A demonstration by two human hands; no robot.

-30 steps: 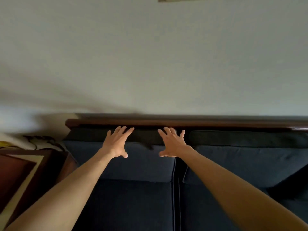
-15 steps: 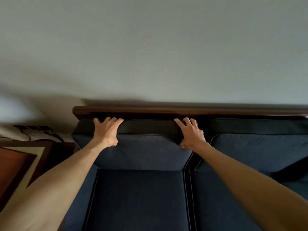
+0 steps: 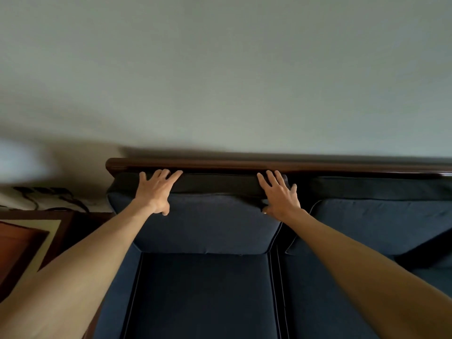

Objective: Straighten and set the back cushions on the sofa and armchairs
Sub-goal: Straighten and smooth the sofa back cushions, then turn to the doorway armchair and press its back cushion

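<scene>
Nearest the camera, two bare forearms reach forward over the dark blue seat cushion (image 3: 205,294) of the sofa (image 3: 325,302). Beyond it, the left back cushion (image 3: 208,223) stands upright against the sofa back, between the two hands. The left hand (image 3: 156,192) lies on its top left corner, fingers spread and draped over the top edge, thumb on the front face. The right hand (image 3: 281,196) lies likewise on the top right corner, fingers splayed, not clenched. Just right of that hand sits a second back cushion (image 3: 381,223). Touching the fingertips of both hands, the wooden top rail (image 3: 244,165) runs along the pale wall (image 3: 220,81). Left of the left hand stands a dark wooden side table (image 3: 27,241).
</scene>
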